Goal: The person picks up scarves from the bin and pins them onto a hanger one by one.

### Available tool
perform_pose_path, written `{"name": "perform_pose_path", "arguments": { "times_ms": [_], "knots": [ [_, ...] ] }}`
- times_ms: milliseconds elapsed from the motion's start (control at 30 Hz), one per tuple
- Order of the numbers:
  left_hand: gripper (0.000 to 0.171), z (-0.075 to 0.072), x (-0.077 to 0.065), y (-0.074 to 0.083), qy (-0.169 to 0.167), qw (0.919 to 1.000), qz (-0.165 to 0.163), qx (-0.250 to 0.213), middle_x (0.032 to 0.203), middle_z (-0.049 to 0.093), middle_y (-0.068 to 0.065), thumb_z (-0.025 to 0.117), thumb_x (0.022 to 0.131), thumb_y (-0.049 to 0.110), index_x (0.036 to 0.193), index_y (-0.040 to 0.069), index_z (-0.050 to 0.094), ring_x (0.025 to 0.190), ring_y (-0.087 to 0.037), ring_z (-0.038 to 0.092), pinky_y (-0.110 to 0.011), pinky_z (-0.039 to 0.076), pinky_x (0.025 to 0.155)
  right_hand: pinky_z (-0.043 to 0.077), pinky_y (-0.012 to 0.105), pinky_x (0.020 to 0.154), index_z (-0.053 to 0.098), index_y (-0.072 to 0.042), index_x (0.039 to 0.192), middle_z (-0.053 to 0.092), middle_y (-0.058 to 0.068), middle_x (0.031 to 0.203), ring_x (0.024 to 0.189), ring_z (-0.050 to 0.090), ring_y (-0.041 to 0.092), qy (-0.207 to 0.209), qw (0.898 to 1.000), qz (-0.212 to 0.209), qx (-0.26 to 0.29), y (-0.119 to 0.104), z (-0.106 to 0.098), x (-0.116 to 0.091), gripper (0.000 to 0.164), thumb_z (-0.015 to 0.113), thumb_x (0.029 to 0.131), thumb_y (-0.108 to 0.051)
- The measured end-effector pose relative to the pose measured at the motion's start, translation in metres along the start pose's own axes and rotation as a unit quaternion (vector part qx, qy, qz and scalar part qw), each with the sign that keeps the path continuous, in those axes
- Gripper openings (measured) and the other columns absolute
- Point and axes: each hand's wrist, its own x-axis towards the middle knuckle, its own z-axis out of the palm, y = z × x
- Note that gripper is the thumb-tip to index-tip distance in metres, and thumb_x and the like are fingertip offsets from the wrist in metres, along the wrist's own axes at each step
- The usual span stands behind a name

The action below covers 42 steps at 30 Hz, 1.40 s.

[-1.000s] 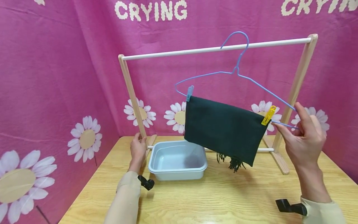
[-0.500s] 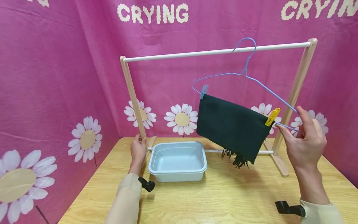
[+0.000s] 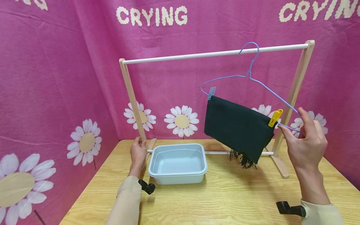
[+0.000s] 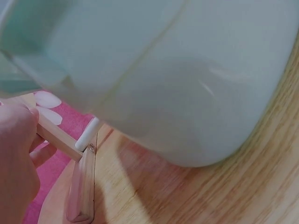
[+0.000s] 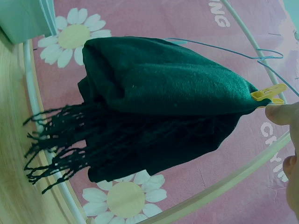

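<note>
My right hand (image 3: 307, 143) pinches the right end of a blue wire hanger (image 3: 249, 74), whose hook sits over the rack's white top rail. From the hanger hangs a folded dark green scarf (image 3: 239, 125) with a fringe at its lower edge. A yellow clothespin (image 3: 275, 117) clips its right corner, close to my fingertips, and a light blue clothespin (image 3: 212, 93) clips its left corner. The hanger tilts down to the right. At the far left, my left hand (image 3: 138, 155) grips the wooden post (image 3: 131, 97) of the drying rack near its foot; the left wrist view shows fingers curled around it.
A light grey plastic basin (image 3: 181, 179) stands on the wooden table (image 3: 225, 203) beside my left hand, in front of the rack's lower bar (image 3: 216, 152). The rack's right post (image 3: 298, 84) rises behind my right hand. A pink daisy-print cloth backs the table.
The hanger and scarf have shifted right along the top rail, and the scarf has turned somewhat. My left hand keeps its hold on the post.
</note>
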Motion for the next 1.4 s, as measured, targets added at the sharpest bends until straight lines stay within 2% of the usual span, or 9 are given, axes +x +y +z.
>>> {"name": "perform_pose_path", "arguments": {
  "times_ms": [200,367,467,700,833,900,967,1200,1400],
  "knots": [
    [0.027,0.0,0.001,-0.001,0.001,1.0,0.0,-0.001,0.119,0.065,-0.027,0.054,0.102,0.01,0.127,0.001,0.058,0.112,-0.04,0.065,-0.051,0.051,0.096,0.021,0.014,0.066,0.065,-0.009,0.13,0.04,0.017,0.072,0.077,0.026,-0.015,0.012,1.0,0.012,-0.003,0.001,0.001,0.001,0.065,0.086,0.069,0.0],
    [0.026,0.001,0.001,-0.002,0.005,1.0,0.005,0.003,0.117,0.065,-0.027,0.055,0.101,0.01,0.125,0.001,0.059,0.111,-0.041,0.065,-0.051,0.052,0.095,0.023,0.013,0.068,0.065,-0.011,0.13,0.037,-0.021,0.077,0.077,0.028,-0.015,0.028,0.999,0.039,0.005,0.001,0.001,0.001,0.066,0.087,0.069,-0.001],
    [0.025,0.002,0.002,-0.003,0.009,0.9999,0.011,0.005,0.117,0.066,-0.027,0.055,0.101,0.009,0.124,0.0,0.059,0.11,-0.041,0.066,-0.052,0.052,0.094,0.023,0.009,0.07,0.065,-0.012,0.131,0.033,-0.032,0.085,0.078,0.03,-0.014,0.039,0.998,0.055,0.007,-0.001,0.001,0.002,0.067,0.088,0.069,0.0],
    [0.025,0.002,0.002,-0.004,0.009,0.9999,0.006,0.001,0.118,0.066,-0.027,0.055,0.101,0.01,0.124,0.001,0.06,0.111,-0.041,0.066,-0.052,0.052,0.095,0.022,0.011,0.068,0.065,-0.013,0.131,0.032,-0.026,0.08,0.076,0.027,-0.015,0.026,0.998,0.063,-0.015,0.002,0.001,0.0,0.067,0.088,0.069,-0.002],
    [0.026,0.002,0.002,-0.004,0.008,1.0,0.0,0.001,0.118,0.066,-0.026,0.055,0.101,0.01,0.125,0.001,0.059,0.111,-0.041,0.065,-0.052,0.052,0.095,0.021,0.017,0.064,0.066,-0.012,0.13,0.04,0.001,0.07,0.076,0.025,-0.016,-0.001,0.999,0.037,-0.024,0.011,0.004,-0.002,0.066,0.088,0.069,-0.003],
    [0.026,0.002,0.002,-0.003,0.007,1.0,0.0,0.0,0.118,0.066,-0.026,0.054,0.101,0.01,0.125,0.001,0.059,0.111,-0.041,0.065,-0.052,0.052,0.095,0.022,0.017,0.065,0.065,-0.011,0.13,0.043,0.015,0.071,0.077,0.026,-0.016,-0.012,0.999,0.023,-0.02,0.016,0.006,-0.004,0.067,0.088,0.068,-0.002],
    [0.026,0.002,0.003,-0.002,0.005,1.0,-0.004,-0.003,0.119,0.066,-0.025,0.054,0.102,0.011,0.126,0.002,0.059,0.112,-0.04,0.065,-0.051,0.052,0.095,0.023,0.015,0.066,0.065,-0.012,0.131,0.046,0.021,0.075,0.08,0.028,-0.016,-0.026,0.999,0.013,-0.019,0.02,0.007,-0.005,0.07,0.089,0.067,0.0],
    [0.028,0.002,0.005,0.001,-0.015,0.9997,-0.013,-0.011,0.122,0.064,-0.023,0.051,0.104,0.015,0.129,0.004,0.057,0.115,-0.037,0.063,-0.049,0.052,0.096,0.025,0.015,0.068,0.061,-0.015,0.136,0.05,0.02,0.081,0.083,0.034,-0.009,-0.06,0.997,0.015,-0.043,0.033,0.009,-0.009,0.074,0.089,0.069,-0.002],
    [0.03,0.001,0.001,-0.003,-0.019,0.9996,-0.018,-0.004,0.124,0.063,-0.022,0.05,0.104,0.017,0.13,0.004,0.056,0.113,-0.035,0.063,-0.048,0.054,0.092,0.025,0.012,0.064,0.058,-0.018,0.139,0.041,0.003,0.08,0.083,0.028,-0.014,-0.082,0.995,0.042,-0.034,0.03,0.002,-0.005,0.074,0.084,0.073,0.001]
  ]
}}
